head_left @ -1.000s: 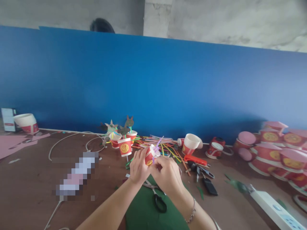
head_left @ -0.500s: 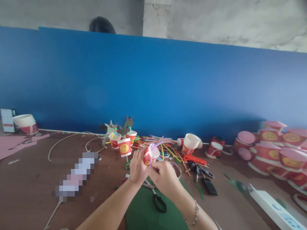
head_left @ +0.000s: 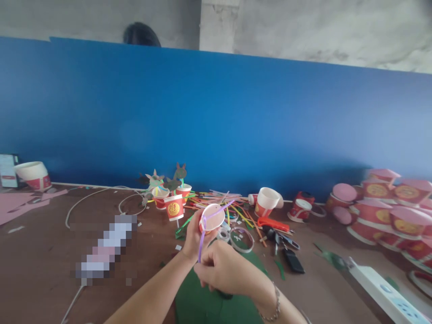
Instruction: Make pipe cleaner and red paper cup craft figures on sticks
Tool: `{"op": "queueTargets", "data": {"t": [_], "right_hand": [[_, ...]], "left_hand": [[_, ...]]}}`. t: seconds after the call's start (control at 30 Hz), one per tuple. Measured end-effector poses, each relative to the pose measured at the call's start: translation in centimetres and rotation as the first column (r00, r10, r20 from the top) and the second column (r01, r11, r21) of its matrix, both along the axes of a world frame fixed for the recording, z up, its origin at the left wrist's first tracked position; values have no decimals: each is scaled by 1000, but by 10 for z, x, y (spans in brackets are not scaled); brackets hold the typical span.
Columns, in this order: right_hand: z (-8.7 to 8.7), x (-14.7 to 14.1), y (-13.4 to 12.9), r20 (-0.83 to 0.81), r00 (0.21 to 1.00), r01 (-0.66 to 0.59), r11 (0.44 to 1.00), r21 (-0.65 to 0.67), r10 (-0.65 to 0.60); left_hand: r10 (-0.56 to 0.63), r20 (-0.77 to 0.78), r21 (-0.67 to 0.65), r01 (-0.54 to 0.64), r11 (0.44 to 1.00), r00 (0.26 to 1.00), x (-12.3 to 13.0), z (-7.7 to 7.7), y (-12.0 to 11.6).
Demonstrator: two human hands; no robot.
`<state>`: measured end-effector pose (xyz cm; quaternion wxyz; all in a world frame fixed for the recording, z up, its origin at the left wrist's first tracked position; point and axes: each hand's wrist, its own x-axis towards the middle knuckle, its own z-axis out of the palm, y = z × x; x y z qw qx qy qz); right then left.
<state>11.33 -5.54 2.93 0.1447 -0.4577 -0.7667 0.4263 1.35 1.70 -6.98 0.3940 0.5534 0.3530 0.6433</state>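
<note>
My left hand (head_left: 191, 240) is wrapped round a red and white paper cup (head_left: 213, 215), its mouth tilted up toward me. A thin purple straw (head_left: 201, 246) runs across the cup's mouth, bends at the near left side and hangs down outside. Just below the cup, my right hand (head_left: 227, 265) is closed on the straw's lower end. Under my hands lies dark green paper (head_left: 199, 299). The scissors are almost wholly hidden by my right hand.
Behind the cup lie many loose coloured straws (head_left: 216, 196). Decorated cups (head_left: 174, 208) stand left of them, stacked red cups (head_left: 374, 216) at far right. Keys with a black fob (head_left: 293, 261), a tape roll (head_left: 242, 240) and a power strip (head_left: 388, 288) lie to the right. A blue partition (head_left: 216, 117) closes the back.
The cup's mouth has turned more toward me. My right hand has moved down, away from the cup, and a longer piece of purple straw now shows outside the near side. The scissors became covered.
</note>
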Motion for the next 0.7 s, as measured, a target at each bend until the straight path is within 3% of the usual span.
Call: {"op": "queueTargets", "data": {"t": [0.1, 0.17, 0.23, 0.3, 0.37, 0.43, 0.5, 0.57, 0.63, 0.7], "right_hand": [[6, 6, 4, -54, 998, -22, 997, -68, 18], [8, 16, 12, -102, 995, 2, 986, -167, -19], [8, 29, 24, -101, 980, 152, 973, -172, -171], [3, 41, 38, -99, 920, 374, 925, -70, -379], [-4, 48, 51, -233, 823, 546, 835, 73, -518], [-10, 49, 61, -445, 688, 650, 759, 28, -573], [-12, 47, 65, -600, 559, 644, 755, -121, -573], [-10, 44, 65, -680, 464, 563, 781, -269, -568], [-7, 43, 62, -719, 400, 486, 797, -359, -568], [-4, 42, 59, -721, 396, 455, 804, -383, -569]], "left_hand": [[-66, 29, -3, 66, 998, 997, -2, 1, 2], [-40, 38, 20, 40, 999, 998, -3, -2, 5], [14, 22, 69, -16, 997, 1000, -4, -6, 9], [92, -1, 136, -91, 987, 996, -3, -10, 12], [129, -30, 187, -121, 975, 991, -2, -12, 12], [133, -90, 213, -111, 971, 987, -2, -13, 10], [126, -174, 226, -85, 970, 977, -2, -12, 9], [121, -257, 258, -53, 965, 959, -3, -9, 7], [127, -319, 319, -20, 948, 939, -4, -5, 6], [163, -366, 374, -15, 927, 916, -5, -2, 6]]}}
